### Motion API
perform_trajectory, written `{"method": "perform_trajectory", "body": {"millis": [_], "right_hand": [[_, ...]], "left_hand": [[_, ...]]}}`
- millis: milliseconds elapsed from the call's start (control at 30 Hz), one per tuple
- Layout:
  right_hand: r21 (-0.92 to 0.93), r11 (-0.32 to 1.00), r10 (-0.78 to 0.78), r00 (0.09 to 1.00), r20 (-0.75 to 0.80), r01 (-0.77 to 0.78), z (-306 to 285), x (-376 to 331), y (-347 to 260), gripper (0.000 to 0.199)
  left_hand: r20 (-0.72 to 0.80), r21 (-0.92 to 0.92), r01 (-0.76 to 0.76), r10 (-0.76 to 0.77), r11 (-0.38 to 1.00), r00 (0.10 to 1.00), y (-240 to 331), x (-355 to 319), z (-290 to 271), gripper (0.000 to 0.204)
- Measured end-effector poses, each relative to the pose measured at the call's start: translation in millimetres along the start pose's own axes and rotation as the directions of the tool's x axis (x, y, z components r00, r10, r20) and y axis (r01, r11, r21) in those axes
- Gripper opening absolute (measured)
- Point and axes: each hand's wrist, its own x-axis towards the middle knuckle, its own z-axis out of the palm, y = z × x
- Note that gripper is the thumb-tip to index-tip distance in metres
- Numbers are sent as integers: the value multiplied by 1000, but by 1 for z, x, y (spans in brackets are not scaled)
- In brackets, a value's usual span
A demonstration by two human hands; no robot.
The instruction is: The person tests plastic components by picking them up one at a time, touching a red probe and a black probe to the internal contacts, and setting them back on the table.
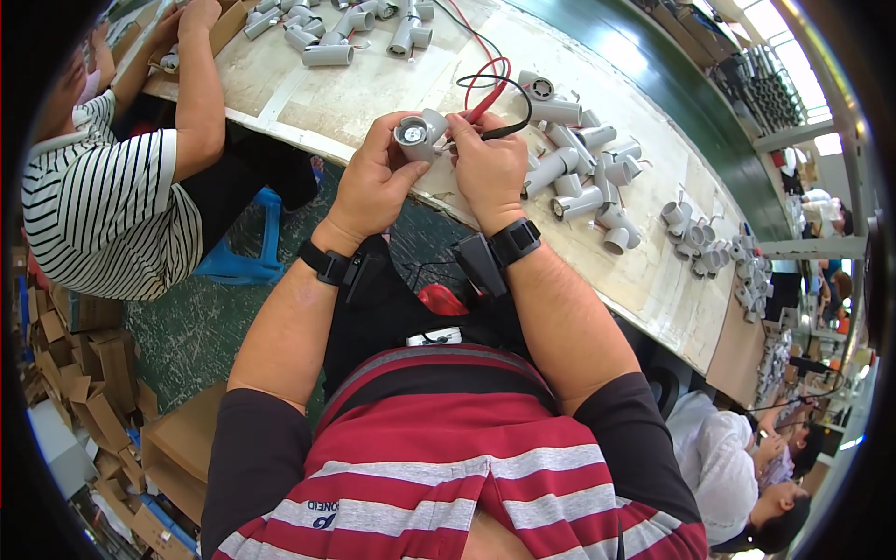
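Note:
My left hand (pixel 366 191) is closed around a grey cylindrical fitting (pixel 413 149) with a short side tube. The fitting's open end faces up and shows a pale round insert with a dark marking. Beside it, my right hand (pixel 492 173) pinches a pair of test probes, one red (pixel 487 101) and one black (pixel 505 132). Their tips are close to thin wires at the fitting's side; whether they touch, I cannot tell. Red and black leads (pixel 485 42) curve away over the table. Both hands are above the table's near edge.
Several similar grey fittings (pixel 579 201) lie on the worn white table (pixel 597 271) to the right, with another group (pixel 329 56) at the far left. A person in a striped shirt (pixel 112 201) sits at left near a blue stool (pixel 245 252). Cardboard boxes (pixel 182 439) crowd the lower left.

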Motion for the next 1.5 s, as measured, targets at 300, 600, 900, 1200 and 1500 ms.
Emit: {"method": "perform_trajectory", "body": {"millis": [300, 600, 900, 1200, 1500], "right_hand": [[-23, 1000, -11, 1000, -10, 11, 0, 0, -2, 17], [-75, 997, -37, 999, -14, 35, 3, 1, -2, 17], [-98, 994, -42, 999, -17, 41, 5, 1, -5, 18], [-115, 992, -58, 998, -28, 54, 8, 2, -5, 19], [-81, 995, -63, 997, -55, 58, 7, 0, -6, 20]], "left_hand": [[9, -7, 8, -8, 1000, 1000, 1, 0, -1, 57], [14, -3, 4, -4, 1000, 1000, 1, 3, -3, 58], [7, -1, -6, 6, 1000, 1000, 0, 4, -6, 58], [6, -10, 1, -1, 1000, 1000, 3, 4, -6, 55], [-70, -60, -21, 17, 998, 997, 3, 9, 1, 53]]}}
